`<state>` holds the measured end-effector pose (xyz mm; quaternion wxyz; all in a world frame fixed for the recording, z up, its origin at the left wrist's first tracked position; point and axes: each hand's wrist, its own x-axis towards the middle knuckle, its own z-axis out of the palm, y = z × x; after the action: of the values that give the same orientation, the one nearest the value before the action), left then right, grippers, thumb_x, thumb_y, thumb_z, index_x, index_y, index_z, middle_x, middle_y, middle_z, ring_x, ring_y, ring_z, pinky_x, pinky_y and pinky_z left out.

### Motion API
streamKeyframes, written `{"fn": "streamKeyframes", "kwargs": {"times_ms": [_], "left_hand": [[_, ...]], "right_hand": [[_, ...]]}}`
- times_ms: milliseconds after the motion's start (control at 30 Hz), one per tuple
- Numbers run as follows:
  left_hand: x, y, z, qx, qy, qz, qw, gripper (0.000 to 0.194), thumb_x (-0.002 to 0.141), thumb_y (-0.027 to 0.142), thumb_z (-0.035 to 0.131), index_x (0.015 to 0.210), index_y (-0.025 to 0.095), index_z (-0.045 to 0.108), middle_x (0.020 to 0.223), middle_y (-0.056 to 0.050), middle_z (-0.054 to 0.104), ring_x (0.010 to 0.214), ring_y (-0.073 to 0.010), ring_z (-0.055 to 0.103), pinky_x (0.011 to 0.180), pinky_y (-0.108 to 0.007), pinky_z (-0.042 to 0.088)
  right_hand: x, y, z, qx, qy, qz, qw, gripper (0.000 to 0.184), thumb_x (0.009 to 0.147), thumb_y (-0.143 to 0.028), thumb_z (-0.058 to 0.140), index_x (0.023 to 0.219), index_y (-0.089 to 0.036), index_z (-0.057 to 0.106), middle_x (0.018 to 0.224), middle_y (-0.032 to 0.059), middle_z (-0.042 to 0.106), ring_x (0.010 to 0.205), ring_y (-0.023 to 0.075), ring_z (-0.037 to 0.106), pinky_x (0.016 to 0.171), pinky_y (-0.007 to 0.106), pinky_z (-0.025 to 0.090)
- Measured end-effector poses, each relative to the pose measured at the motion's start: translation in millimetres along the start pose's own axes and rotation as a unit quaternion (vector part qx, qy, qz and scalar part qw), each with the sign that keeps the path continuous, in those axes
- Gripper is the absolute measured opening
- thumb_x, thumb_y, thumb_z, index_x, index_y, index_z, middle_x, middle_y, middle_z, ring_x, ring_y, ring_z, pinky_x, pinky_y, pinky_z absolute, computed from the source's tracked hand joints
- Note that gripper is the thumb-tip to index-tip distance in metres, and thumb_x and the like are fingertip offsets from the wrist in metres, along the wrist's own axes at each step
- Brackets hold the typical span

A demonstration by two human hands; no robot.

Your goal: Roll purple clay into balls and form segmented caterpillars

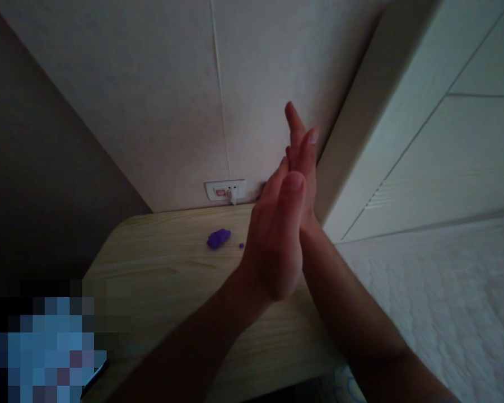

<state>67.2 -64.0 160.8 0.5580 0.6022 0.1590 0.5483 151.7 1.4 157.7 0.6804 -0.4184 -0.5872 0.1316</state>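
Note:
My two hands are raised above a small light wooden table (159,274), pressed flat palm to palm with the fingers stretched upward. My left hand (275,240) is in front, its back toward me. My right hand (294,124) is behind it, and only its fingertips and wrist show. Whether anything lies between the palms is hidden. A purple lump of soft clay-like stuff (218,238) lies on the table to the left of my hands, with a tiny purple crumb (241,245) beside it.
A white wall socket (225,190) with a plug in it sits on the wall just above the table's far edge. A white panelled cabinet or door (445,140) stands at the right, with a white textured surface (445,291) below it. A blurred patch covers the lower left corner.

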Motion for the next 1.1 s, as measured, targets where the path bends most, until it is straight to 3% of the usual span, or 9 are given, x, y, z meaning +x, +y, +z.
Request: {"fn": "streamKeyframes", "kwargs": {"times_ms": [167, 300, 400, 500, 600, 700, 833, 967, 1100], "left_hand": [[-3.5, 4.2, -3.9, 0.093, -0.032, 0.036, 0.995, 0.044, 0.109, 0.041, 0.041, 0.149, 0.033, 0.059, 0.158, 0.005, 0.057, 0.161, -0.0244, 0.032, 0.135, -0.042, 0.030], [2.1, 6.2, -8.8, 0.087, -0.043, 0.057, 0.994, 0.048, 0.109, 0.037, 0.040, 0.156, 0.034, 0.052, 0.166, 0.005, 0.047, 0.163, -0.0225, 0.029, 0.137, -0.041, 0.024], [7.7, 2.9, -13.0, 0.066, -0.021, 0.055, 0.996, 0.045, 0.109, 0.037, 0.039, 0.150, 0.033, 0.058, 0.162, 0.005, 0.053, 0.163, -0.0205, 0.029, 0.138, -0.041, 0.023], [9.0, 2.2, -13.9, 0.043, 0.007, 0.048, 0.998, 0.043, 0.110, 0.039, 0.037, 0.140, 0.031, 0.067, 0.154, 0.004, 0.062, 0.161, -0.0200, 0.033, 0.137, -0.040, 0.026], [4.5, 4.6, -9.7, 0.070, -0.004, 0.075, 0.995, 0.045, 0.111, 0.035, 0.034, 0.144, 0.030, 0.064, 0.160, 0.005, 0.056, 0.161, -0.0210, 0.034, 0.136, -0.040, 0.026], [-1.4, 5.9, -4.7, 0.108, -0.022, 0.094, 0.989, 0.046, 0.111, 0.037, 0.033, 0.150, 0.032, 0.059, 0.163, 0.004, 0.052, 0.158, -0.0239, 0.040, 0.133, -0.042, 0.031], [-5.4, 5.4, -3.1, 0.115, -0.015, 0.079, 0.990, 0.046, 0.109, 0.046, 0.038, 0.148, 0.033, 0.059, 0.158, 0.000, 0.058, 0.158, -0.0283, 0.038, 0.132, -0.046, 0.031], [-3.7, 2.5, -4.1, 0.122, -0.011, 0.065, 0.990, 0.045, 0.109, 0.045, 0.038, 0.147, 0.032, 0.060, 0.158, -0.001, 0.057, 0.156, -0.0278, 0.041, 0.132, -0.046, 0.031], [6.8, -5.1, -9.4, 0.067, -0.017, 0.061, 0.996, 0.044, 0.109, 0.048, 0.038, 0.145, 0.039, 0.061, 0.167, 0.009, 0.046, 0.160, -0.0231, 0.036, 0.136, -0.042, 0.025]], "right_hand": [[15.9, 26.0, -14.2, 0.010, -0.001, 0.045, 0.999, 0.090, 0.094, -0.082, 0.005, 0.170, -0.034, 0.016, 0.177, -0.0033, 0.024, 0.167, 0.0238, 0.013, 0.132, 0.059, 0.025], [7.7, 15.6, -3.1, 0.075, -0.009, 0.068, 0.995, 0.089, 0.095, -0.082, 0.007, 0.169, -0.035, 0.018, 0.177, -0.0034, 0.025, 0.166, 0.0235, 0.018, 0.131, 0.059, 0.029], [-6.7, -3.2, 12.5, 0.114, -0.009, 0.060, 0.992, 0.091, 0.094, -0.084, 0.019, 0.167, -0.030, 0.027, 0.176, -0.0016, 0.027, 0.166, 0.0198, 0.018, 0.134, 0.050, 0.025], [-16.5, -18.7, 20.8, 0.088, 0.001, 0.051, 0.995, 0.086, 0.095, -0.083, 0.019, 0.165, -0.035, 0.032, 0.175, -0.0077, 0.028, 0.167, 0.0165, 0.012, 0.137, 0.044, 0.017], [-17.9, -24.7, 18.1, 0.074, 0.042, 0.029, 0.996, 0.077, 0.100, -0.074, 0.016, 0.164, -0.035, 0.034, 0.174, -0.0084, 0.030, 0.167, 0.0171, 0.014, 0.137, 0.044, 0.015], [-15.9, -20.6, 10.5, 0.051, 0.088, 0.001, 0.995, 0.074, 0.102, -0.068, 0.013, 0.164, -0.033, 0.032, 0.174, -0.0069, 0.030, 0.167, 0.0185, 0.016, 0.137, 0.047, 0.014], [-12.5, -6.1, 1.5, -0.026, 0.061, -0.019, 0.998, 0.072, 0.100, -0.072, 0.014, 0.167, -0.045, 0.021, 0.177, -0.0131, 0.022, 0.168, 0.0224, 0.002, 0.135, 0.056, 0.018], [-6.4, 9.8, -0.3, 0.001, 0.062, -0.011, 0.998, 0.075, 0.099, -0.077, 0.015, 0.167, -0.046, 0.020, 0.177, -0.0114, 0.021, 0.168, 0.0230, 0.001, 0.135, 0.058, 0.014], [-9.0, 10.9, 13.4, 0.069, 0.041, 0.036, 0.996, 0.082, 0.098, -0.079, 0.010, 0.169, -0.039, 0.018, 0.178, -0.0086, 0.019, 0.168, 0.0188, 0.005, 0.136, 0.053, 0.013]]}}
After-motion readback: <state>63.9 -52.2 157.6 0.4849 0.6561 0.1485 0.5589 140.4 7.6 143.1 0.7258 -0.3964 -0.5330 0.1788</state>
